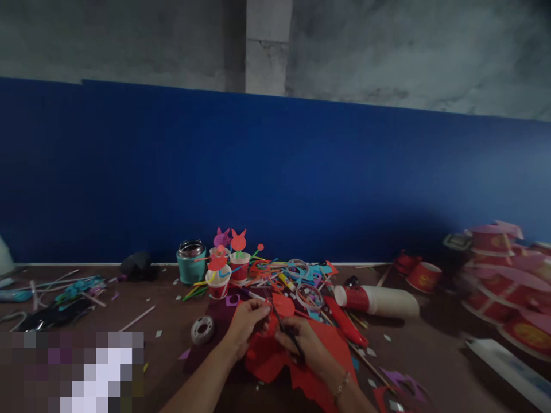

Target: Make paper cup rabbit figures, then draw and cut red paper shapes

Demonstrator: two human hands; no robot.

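My right hand (307,344) is closed around the dark handles of a pair of scissors (279,315), whose blades point up and left. Pinched in my left hand (247,324) is a small red paper piece (267,310), close to the blades; most of it is hidden by the fingers. Beneath both hands lies a large sheet of red paper (329,344) with jagged cut edges. A rounded red paper shape (283,304) shows just beyond the scissors. Left of my left hand stands a roll of tape (202,330).
Paper cups with cut-out figures (240,267) stand behind my hands beside a teal jar (191,264). Colourful scraps and tape rings (309,297) form a pile. Stacked cups (379,301) lie to the right, near blurred red cup shapes (508,281). A blue wall panel (275,178) backs the table.
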